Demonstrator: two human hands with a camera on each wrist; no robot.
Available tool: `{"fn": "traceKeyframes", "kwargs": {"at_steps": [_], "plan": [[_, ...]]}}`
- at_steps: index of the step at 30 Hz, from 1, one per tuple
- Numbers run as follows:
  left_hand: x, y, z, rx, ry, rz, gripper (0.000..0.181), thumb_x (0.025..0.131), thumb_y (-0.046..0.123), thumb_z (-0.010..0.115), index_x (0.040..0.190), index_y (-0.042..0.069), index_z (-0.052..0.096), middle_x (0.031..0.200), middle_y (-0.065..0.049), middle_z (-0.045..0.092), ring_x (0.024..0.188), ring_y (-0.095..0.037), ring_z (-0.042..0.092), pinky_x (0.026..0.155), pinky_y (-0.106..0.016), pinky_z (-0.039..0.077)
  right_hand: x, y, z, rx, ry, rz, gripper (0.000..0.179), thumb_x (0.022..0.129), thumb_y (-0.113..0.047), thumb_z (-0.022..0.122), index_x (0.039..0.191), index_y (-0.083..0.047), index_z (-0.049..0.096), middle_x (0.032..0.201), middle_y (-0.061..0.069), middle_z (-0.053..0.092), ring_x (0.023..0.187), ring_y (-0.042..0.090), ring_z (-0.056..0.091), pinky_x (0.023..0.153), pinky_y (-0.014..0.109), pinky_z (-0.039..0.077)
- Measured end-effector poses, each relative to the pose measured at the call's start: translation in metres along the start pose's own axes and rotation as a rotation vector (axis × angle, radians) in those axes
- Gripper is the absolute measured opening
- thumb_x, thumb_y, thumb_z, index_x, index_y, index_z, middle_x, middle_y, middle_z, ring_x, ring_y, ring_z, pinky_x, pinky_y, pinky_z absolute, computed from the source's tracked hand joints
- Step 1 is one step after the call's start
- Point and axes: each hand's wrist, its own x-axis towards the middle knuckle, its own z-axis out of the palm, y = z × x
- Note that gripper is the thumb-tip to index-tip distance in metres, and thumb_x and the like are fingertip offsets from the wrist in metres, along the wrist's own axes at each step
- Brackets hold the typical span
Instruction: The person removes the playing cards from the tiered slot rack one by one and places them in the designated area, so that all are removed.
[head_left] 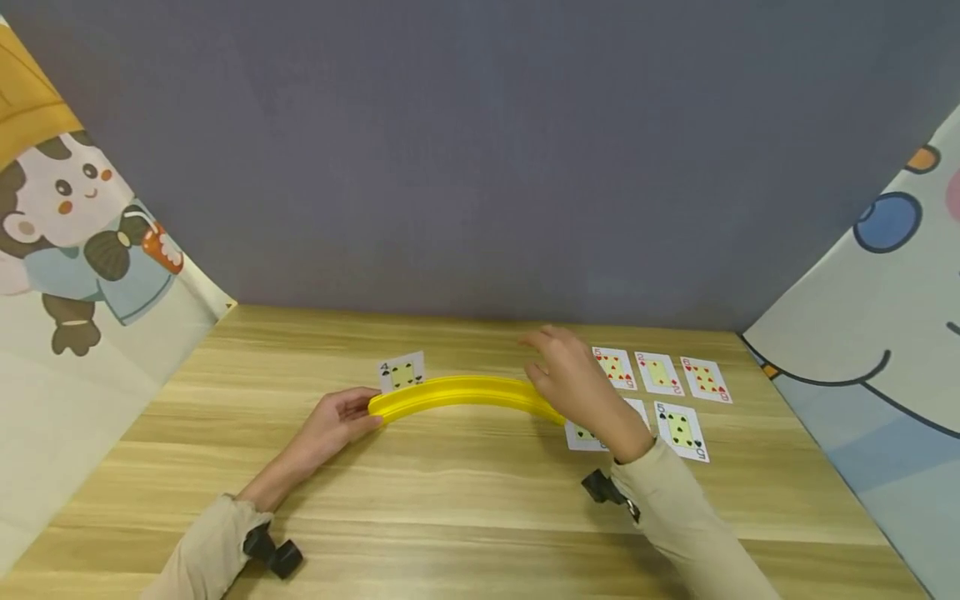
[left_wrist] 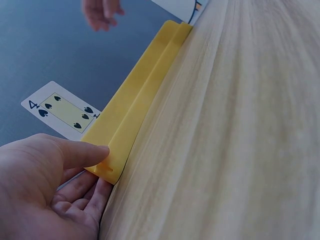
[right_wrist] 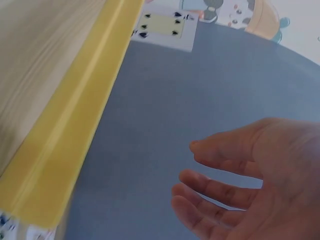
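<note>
A curved yellow card holder (head_left: 465, 388) stands on the table, and my left hand (head_left: 341, 421) grips its left end. In the left wrist view the thumb (left_wrist: 87, 153) lies on the holder's front face with the other fingers behind and under the end. A four of spades (head_left: 402, 372) stands upright in the holder near that hand. My right hand (head_left: 573, 379) hovers by the holder's right end, its fingers loosely bent and apart. Nothing shows between those fingers in the right wrist view, where the palm (right_wrist: 285, 165) faces the camera.
Right of the holder, face-up cards lie in two rows: a heart card (head_left: 613, 368), a two of diamonds (head_left: 660, 373) and a six of hearts (head_left: 705, 380) behind, a five of spades (head_left: 681, 431) in front. My right hand partly covers another spade card (head_left: 585, 439).
</note>
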Motion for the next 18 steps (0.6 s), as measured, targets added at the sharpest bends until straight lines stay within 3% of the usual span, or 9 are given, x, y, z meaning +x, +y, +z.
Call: {"fn": "traceKeyframes", "kwargs": {"at_steps": [8, 18], "plan": [[0.0, 0.002, 0.001, 0.009, 0.0, -0.001, 0.045, 0.091, 0.006, 0.071, 0.131, -0.007, 0.058, 0.129, -0.025, 0.06, 0.115, -0.034, 0.061, 0.093, -0.023, 0.053, 0.024, -0.03, 0.011, 0.032, -0.027, -0.049, 0.034, 0.091, -0.003, 0.069, 0.125, -0.002, 0.066, 0.126, 0.015, 0.064, 0.117, 0.033, 0.059, 0.098, 0.046, 0.053], [0.0, 0.002, 0.001, 0.018, 0.008, -0.001, 0.045, 0.09, 0.006, 0.072, 0.131, -0.006, 0.058, 0.13, -0.024, 0.061, 0.116, -0.033, 0.061, 0.095, -0.026, 0.053, 0.042, -0.06, 0.025, 0.191, -0.027, -0.121, 0.038, 0.093, -0.002, 0.066, 0.131, -0.004, 0.061, 0.131, 0.012, 0.061, 0.112, 0.024, 0.063, 0.093, 0.036, 0.056]]}}
